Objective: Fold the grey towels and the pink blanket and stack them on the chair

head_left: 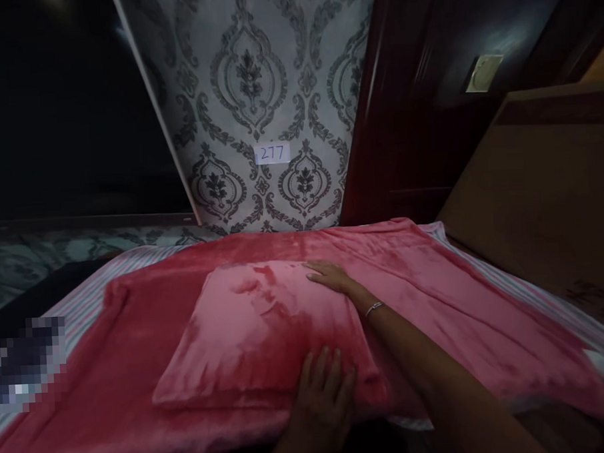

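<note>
A pink plush cushion (256, 322), roughly square, lies flat on a spread pink plush blanket (151, 333). Darker brushed patches mark its nap. My right hand (329, 276), with a silver bracelet (373, 308) at the wrist, rests on the cushion's far right part, palm down and fingers extended. Near the front right edge, my left hand (323, 396) lies on the cushion with its fingers stretched out. Neither hand grips anything.
Beneath the blanket, a striped cloth (80, 303) shows at both sides. A large cardboard box (545, 176) stands at the right. Behind are a patterned wall with a "277" label (272, 152), a dark screen (77, 116) and a dark red wooden panel (417, 114).
</note>
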`<state>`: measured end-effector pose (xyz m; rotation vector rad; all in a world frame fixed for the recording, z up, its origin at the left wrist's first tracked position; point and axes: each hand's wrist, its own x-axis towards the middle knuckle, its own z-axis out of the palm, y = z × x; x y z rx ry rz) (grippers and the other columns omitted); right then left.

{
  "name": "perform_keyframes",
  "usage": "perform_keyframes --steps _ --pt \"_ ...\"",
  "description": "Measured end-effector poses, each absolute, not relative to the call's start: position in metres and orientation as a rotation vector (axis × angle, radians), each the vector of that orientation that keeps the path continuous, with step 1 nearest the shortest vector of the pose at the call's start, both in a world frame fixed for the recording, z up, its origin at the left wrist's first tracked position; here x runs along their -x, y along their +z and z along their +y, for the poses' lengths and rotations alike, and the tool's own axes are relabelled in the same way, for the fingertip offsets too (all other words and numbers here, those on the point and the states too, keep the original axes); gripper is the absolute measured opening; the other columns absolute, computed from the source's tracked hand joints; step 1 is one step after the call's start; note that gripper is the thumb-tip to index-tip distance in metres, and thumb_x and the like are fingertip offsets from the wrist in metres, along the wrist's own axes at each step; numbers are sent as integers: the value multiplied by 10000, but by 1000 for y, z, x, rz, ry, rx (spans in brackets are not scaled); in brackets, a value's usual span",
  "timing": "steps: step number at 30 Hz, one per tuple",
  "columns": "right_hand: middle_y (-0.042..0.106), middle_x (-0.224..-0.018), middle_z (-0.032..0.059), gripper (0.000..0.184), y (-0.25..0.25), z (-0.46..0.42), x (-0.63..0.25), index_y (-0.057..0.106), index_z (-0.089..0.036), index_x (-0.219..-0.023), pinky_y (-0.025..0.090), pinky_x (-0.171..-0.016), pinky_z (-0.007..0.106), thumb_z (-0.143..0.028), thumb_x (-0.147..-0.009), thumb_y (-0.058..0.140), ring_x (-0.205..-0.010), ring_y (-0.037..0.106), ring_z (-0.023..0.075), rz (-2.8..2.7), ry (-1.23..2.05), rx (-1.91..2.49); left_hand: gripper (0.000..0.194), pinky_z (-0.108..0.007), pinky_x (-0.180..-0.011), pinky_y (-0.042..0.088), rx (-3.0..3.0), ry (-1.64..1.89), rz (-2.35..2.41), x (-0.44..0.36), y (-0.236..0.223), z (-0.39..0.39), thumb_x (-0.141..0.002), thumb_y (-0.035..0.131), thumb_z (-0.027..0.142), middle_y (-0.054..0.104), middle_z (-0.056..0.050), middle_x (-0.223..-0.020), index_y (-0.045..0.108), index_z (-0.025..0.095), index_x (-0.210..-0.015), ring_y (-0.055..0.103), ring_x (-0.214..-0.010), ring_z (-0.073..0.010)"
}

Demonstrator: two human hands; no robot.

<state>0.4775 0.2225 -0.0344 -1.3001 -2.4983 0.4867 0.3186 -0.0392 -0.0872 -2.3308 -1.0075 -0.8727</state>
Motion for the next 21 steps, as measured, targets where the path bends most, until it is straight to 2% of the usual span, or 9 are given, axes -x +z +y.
perform_keyframes --steps 4,7,10,13,16,21 --pt "399 -1585 65 670 -24 214 -476 425 -242 -1538 211 -1237 452 -628 -993 372 -1476 334 267 -2506 473 1373 570 -520 -1218 162 2405 -773 -1031 -316 -79 -45 -912 563 417 511 -102 -1511 529 204 -1440 395 -1418 -326" --pt "333 -1616 98 694 -9 207 -472 397 -240 -1553 165 -1229 556 -644 -990 363 -1504 259 325 -2501 431 1468 619 -528 -1194 201 2480 -723 -1050 -311 -65 -52 -906 560 415 492 -115 -1524 472 197 -1478 392 -1418 -323" --pt "205 -1662 97 673 10 187 -459 347 -272 -1573 92 -1202 655 -629 -1003 337 -1533 125 364 -2494 349 1512 568 -543 -1215 131 2455 -798 -1061 -297 -49 -58 -915 554 397 527 -115 -1491 507 188 -1441 397 -1412 -304" --pt "162 -1678 40 591 21 149 -434 325 -345 -1574 103 -1215 620 -572 -1029 308 -1546 79 314 -2650 286 1269 507 -565 -1225 65 2294 -954 -1184 -272 -40 -60 -922 562 402 560 -116 -1456 562 196 -1385 421 -1388 -302" --pt "177 -1673 19 555 19 111 -409 344 -379 -1561 133 -1224 590 -555 -1036 303 -1545 107 293 -2847 360 909 513 -569 -1221 70 2201 -925 -1296 -249 -46 -60 -922 570 405 534 -133 -1479 563 203 -1393 400 -1407 -315" --pt "178 -1671 28 602 9 112 -388 288 -368 -1581 69 -1207 653 -569 -1020 374 -1545 78 317 -2964 255 756 642 -531 -1229 82 2212 -854 -1298 -237 -71 -63 -893 627 473 469 -135 -1539 507 198 -1460 305 -1473 -330"
